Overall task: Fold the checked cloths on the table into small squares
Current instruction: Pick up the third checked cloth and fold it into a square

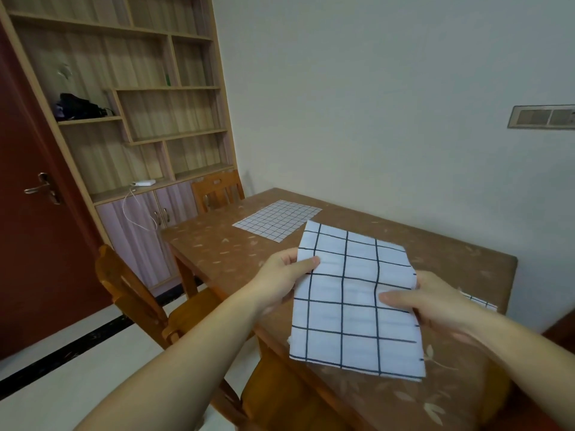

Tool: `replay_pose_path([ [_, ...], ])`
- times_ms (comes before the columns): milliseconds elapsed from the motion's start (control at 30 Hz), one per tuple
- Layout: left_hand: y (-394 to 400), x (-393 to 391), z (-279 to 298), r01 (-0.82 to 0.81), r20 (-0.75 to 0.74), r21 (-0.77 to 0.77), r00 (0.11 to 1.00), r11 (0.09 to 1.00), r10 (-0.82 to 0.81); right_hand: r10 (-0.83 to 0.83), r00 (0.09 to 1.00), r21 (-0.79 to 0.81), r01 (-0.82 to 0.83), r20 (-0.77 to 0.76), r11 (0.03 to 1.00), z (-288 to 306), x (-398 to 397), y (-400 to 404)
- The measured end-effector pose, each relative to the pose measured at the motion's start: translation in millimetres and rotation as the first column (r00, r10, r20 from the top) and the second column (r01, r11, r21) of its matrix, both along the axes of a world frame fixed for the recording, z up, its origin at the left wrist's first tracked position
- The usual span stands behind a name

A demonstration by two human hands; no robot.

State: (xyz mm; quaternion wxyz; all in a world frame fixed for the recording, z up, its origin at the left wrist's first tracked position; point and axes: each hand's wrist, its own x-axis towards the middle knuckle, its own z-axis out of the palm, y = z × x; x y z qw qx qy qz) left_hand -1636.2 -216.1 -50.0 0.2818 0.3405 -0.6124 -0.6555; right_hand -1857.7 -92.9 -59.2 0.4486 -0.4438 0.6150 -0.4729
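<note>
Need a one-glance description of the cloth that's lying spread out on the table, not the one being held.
Start at the brown leaf-patterned table against the white wall. On its far end, near the wooden chair, lies the flat checked cloth. Unlike the held cloth pinched between both hands, it lies untouched on the table and its checks look much finer.

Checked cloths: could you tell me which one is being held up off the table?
The large-checked white cloth, pinched by left hand and right hand; the finer-checked cloth lies flat.
</note>
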Motion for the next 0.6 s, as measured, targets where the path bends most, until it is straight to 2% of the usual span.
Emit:
replay_pose_path([
  [133, 0.0, 6.8, 1.4, 0.172, 0.168, -0.076, 0.973, 0.982, -0.157, -0.032, 0.996, -0.009, 0.032, -0.083, 0.999, 5.2, -5.9, -2.3],
  [267, -2.2, 8.0, 2.6, 0.229, 0.205, -0.096, 0.957, 0.969, -0.206, -0.004, 0.996, 0.035, 0.007, -0.084, 0.999, 7.3, -10.2, -3.7],
  [467, -5.8, 4.4, 5.4, 0.161, 0.086, -0.052, 0.984, 0.986, -0.156, 0.008, 1.0, -0.006, -0.007, 0.024, 1.0, 16.6, -14.3, -2.7],
  [600, -7.1, 0.9, 4.6, 0.103, -0.013, 0.019, 0.995, 0.994, -0.103, 0.016, 0.997, -0.08, -0.022, -0.072, 0.997, 22.8, -18.2, -0.9],
])
